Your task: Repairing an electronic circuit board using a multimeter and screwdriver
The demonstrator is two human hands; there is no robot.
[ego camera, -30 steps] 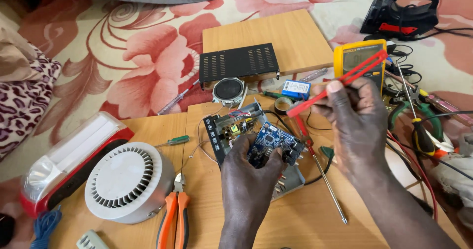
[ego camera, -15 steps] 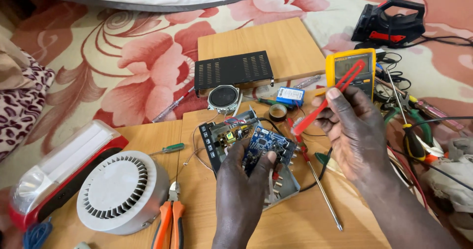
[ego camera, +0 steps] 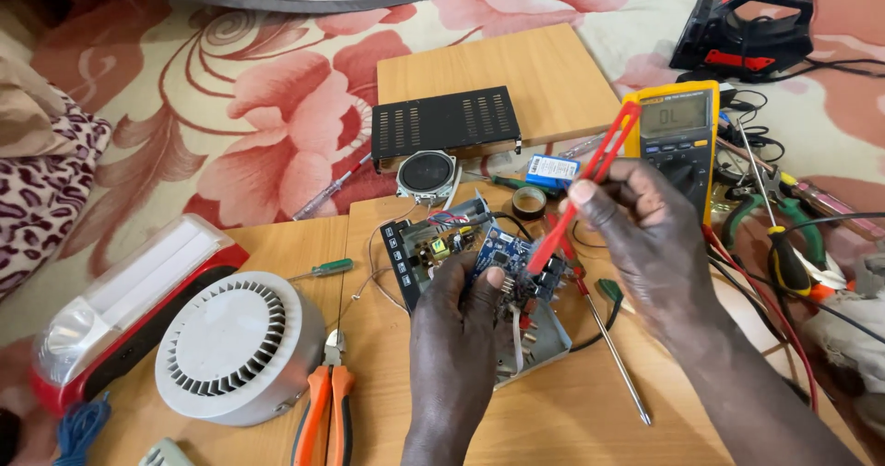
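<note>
My left hand (ego camera: 458, 328) grips a small blue circuit board (ego camera: 505, 249), tilted up over a black open device chassis (ego camera: 433, 245) on the wooden board. My right hand (ego camera: 650, 245) pinches a pair of red test probes (ego camera: 585, 185) whose tips touch the blue board near its right side. A yellow multimeter (ego camera: 680, 129) with a lit display lies just behind my right hand, red leads running from it.
A white round fan grille (ego camera: 235, 348) and orange pliers (ego camera: 324, 415) lie at left, next to a red and white lamp (ego camera: 129, 300). A black vented cover (ego camera: 445, 123), small speaker (ego camera: 427, 174), screwdrivers (ego camera: 613, 355), green pliers (ego camera: 784, 245) and a black tool (ego camera: 742, 37) surround the work.
The view has shifted slightly. My right hand lowered the red probes onto the blue circuit board; my left hand keeps holding the board in place.
</note>
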